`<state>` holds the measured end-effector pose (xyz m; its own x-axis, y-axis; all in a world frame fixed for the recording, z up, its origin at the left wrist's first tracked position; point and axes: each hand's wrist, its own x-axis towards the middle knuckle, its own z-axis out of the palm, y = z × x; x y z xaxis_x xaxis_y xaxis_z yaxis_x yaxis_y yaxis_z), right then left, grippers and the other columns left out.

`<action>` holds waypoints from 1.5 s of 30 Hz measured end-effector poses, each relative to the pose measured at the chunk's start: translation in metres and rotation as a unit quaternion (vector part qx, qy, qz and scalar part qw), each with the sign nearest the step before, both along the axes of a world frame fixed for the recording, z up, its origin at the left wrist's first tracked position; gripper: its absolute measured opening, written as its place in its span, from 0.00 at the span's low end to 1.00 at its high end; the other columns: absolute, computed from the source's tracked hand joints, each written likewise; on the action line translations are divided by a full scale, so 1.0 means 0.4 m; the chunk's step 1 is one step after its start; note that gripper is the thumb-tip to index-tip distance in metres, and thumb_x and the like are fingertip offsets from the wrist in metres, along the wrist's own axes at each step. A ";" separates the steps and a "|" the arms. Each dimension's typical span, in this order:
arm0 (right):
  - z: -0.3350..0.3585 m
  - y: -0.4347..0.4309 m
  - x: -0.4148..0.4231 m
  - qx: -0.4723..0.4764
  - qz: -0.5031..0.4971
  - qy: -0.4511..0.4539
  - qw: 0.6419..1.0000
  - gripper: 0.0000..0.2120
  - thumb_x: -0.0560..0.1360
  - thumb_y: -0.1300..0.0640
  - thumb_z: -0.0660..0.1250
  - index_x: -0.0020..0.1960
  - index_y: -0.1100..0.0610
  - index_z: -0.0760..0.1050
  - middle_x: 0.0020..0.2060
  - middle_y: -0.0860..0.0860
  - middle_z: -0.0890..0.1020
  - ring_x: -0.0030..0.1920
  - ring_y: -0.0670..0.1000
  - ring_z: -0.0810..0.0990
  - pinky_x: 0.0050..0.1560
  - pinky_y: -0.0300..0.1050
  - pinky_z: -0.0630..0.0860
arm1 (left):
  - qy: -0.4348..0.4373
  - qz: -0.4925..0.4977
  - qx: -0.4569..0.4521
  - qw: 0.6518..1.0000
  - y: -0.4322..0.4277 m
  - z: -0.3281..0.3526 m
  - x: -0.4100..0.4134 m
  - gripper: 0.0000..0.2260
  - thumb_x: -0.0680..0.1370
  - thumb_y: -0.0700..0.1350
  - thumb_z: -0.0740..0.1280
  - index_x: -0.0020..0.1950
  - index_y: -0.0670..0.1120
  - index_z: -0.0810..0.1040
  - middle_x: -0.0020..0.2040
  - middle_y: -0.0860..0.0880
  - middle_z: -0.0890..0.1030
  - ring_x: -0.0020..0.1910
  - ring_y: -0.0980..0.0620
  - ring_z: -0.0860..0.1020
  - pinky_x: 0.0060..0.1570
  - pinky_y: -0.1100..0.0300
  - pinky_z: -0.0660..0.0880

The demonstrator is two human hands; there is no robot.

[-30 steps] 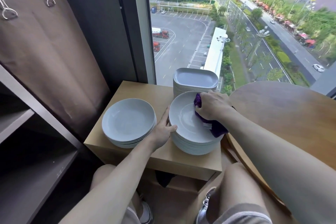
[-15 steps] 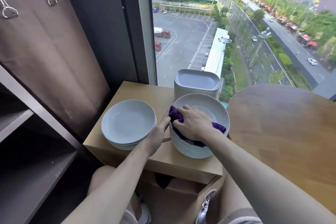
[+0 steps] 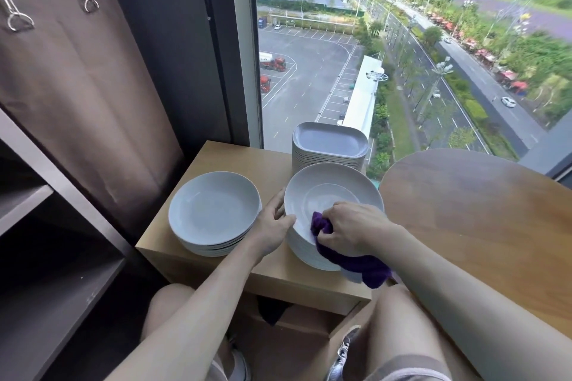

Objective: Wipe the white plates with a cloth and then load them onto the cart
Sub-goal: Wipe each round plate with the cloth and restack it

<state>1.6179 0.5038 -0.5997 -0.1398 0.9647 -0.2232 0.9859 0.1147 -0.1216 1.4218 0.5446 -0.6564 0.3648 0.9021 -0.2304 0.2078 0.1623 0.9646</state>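
A tall stack of round white plates (image 3: pixel 331 192) stands on the right of a small wooden side table (image 3: pixel 216 158). My right hand (image 3: pixel 353 230) grips a purple cloth (image 3: pixel 356 260) and presses it on the near rim of the top plate; the cloth hangs over the stack's front edge. My left hand (image 3: pixel 274 221) holds the left rim of the same top plate, thumb on top. A lower stack of round white plates (image 3: pixel 213 210) sits to the left.
Behind the tall stack is a pile of square grey-white plates (image 3: pixel 329 144) against the window. A round wooden table (image 3: pixel 479 210) is on the right. Dark shelving (image 3: pixel 46 226) and a brown curtain (image 3: pixel 77 86) fill the left. My knees are below the side table.
My right hand with the cloth has swept from the plate's far right rim round its left side to the near rim. My left hand stayed on the left rim.
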 end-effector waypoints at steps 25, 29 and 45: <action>-0.043 0.183 -0.065 0.164 -0.008 -0.054 0.985 0.21 0.78 0.41 0.58 0.64 0.51 0.76 0.61 0.51 0.78 0.63 0.56 0.75 0.55 0.54 0.69 | -0.002 -0.063 0.016 0.998 0.014 -0.012 -0.017 0.26 0.86 0.42 0.63 0.79 0.65 0.61 0.73 0.61 0.74 0.60 0.76 0.75 0.48 0.77 0.73; -0.037 0.144 -0.074 0.116 0.028 0.003 0.993 0.15 0.75 0.41 0.60 0.56 0.47 0.77 0.48 0.48 0.74 0.55 0.55 0.75 0.49 0.51 0.66 | 0.017 -0.061 -0.010 0.998 0.013 -0.011 -0.015 0.23 0.86 0.55 0.62 0.75 0.75 0.57 0.65 0.77 0.71 0.62 0.76 0.72 0.57 0.61 0.74; 0.022 0.042 0.055 -0.021 -0.126 -0.116 0.985 0.13 0.77 0.44 0.61 0.39 0.51 0.69 0.36 0.45 0.73 0.42 0.55 0.77 0.41 0.45 0.72 | 0.012 -0.011 0.002 1.000 0.016 -0.012 -0.024 0.29 0.83 0.41 0.66 0.81 0.60 0.64 0.76 0.62 0.71 0.72 0.64 0.72 0.64 0.64 0.73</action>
<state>1.6400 0.5204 -0.5911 0.1630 0.9512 -0.2622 0.9842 -0.1381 0.1108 1.4123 0.5510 -0.6613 0.3793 0.8949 -0.2349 0.2343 0.1527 0.9601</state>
